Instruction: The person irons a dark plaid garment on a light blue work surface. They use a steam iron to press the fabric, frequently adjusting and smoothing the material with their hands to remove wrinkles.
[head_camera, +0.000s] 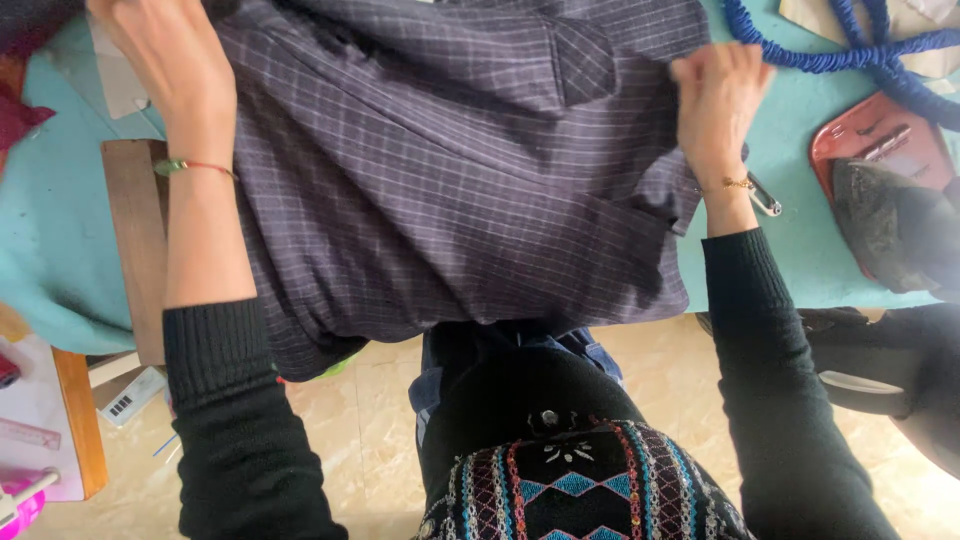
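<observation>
Spreading across most of the turquoise cloth-covered worktop (800, 270) lies a dark purple-grey checked woven garment (450, 190), its near hem hanging over the worktop's front edge toward the person's lap. Folds and a raised pleat near the top show it is soft and limp: light, no stiffness of its own, likely to slump wherever it is unsupported. Thin weave, probably a little slippery against the padded cover, so it should slide rather than drag. Best hold, by my reading, is at edges and seams, pinched with both hands well apart so the cloth stays taut between them.

Left hand (165, 55) rests at the garment's far left edge, fingers bent down onto the cloth; whether they pinch it or only press, cannot tell. A thin red-and-green cord bracelet (195, 166) circles that wrist.

Right hand (715, 100) is at the right edge, fingers curled closed on a fold of the fabric. A fine gold chain bracelet (738, 184) sits on that wrist.

To the right: a red tray-like iron rest (875, 135) with a dark worn iron (885, 225) on it, and a blue ribbed coiled hose (810, 50) above. A brown wooden board (135, 240) lies at left, just beside the garment.
</observation>
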